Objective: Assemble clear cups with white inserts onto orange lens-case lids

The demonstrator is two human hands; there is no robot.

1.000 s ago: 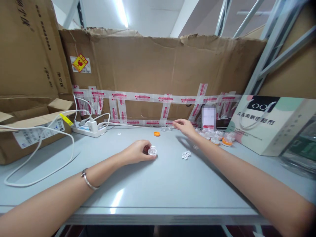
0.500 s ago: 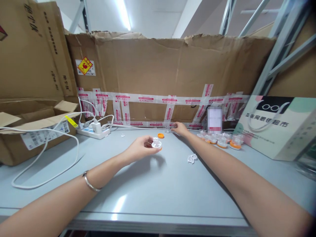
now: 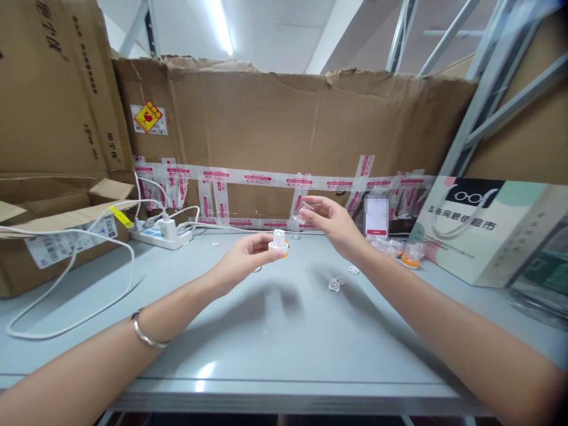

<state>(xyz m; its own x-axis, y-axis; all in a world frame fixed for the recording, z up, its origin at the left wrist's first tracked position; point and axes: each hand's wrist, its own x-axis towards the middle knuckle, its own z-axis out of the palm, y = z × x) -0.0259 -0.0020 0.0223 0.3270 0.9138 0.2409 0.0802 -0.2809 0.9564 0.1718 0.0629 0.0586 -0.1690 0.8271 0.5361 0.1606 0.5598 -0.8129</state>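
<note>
My left hand (image 3: 251, 255) is closed around a white plastic part with an orange base (image 3: 278, 241), held upright above the table. A smaller white piece with holes forms its top. To the right and a little higher, my right hand (image 3: 331, 222) pinches a clear plastic cover (image 3: 303, 210) between thumb and fingers. The cover and the white part are apart. Behind them, another clear piece (image 3: 294, 229) stands near the cardboard. Loose white perforated discs (image 3: 336, 284) lie on the table below my right hand, with one more disc (image 3: 354, 270) nearer the forearm.
Clear-and-orange assemblies (image 3: 412, 255) stand at the right, before a phone (image 3: 376, 216) and a paper bag (image 3: 483, 236). A power strip (image 3: 166, 238) with white cables and an open carton (image 3: 66, 236) are at left. Tall cardboard (image 3: 248, 118) walls the back.
My right hand has come up and toward me from the back of the table with the clear cover. My left hand has raised and levelled the white part.
</note>
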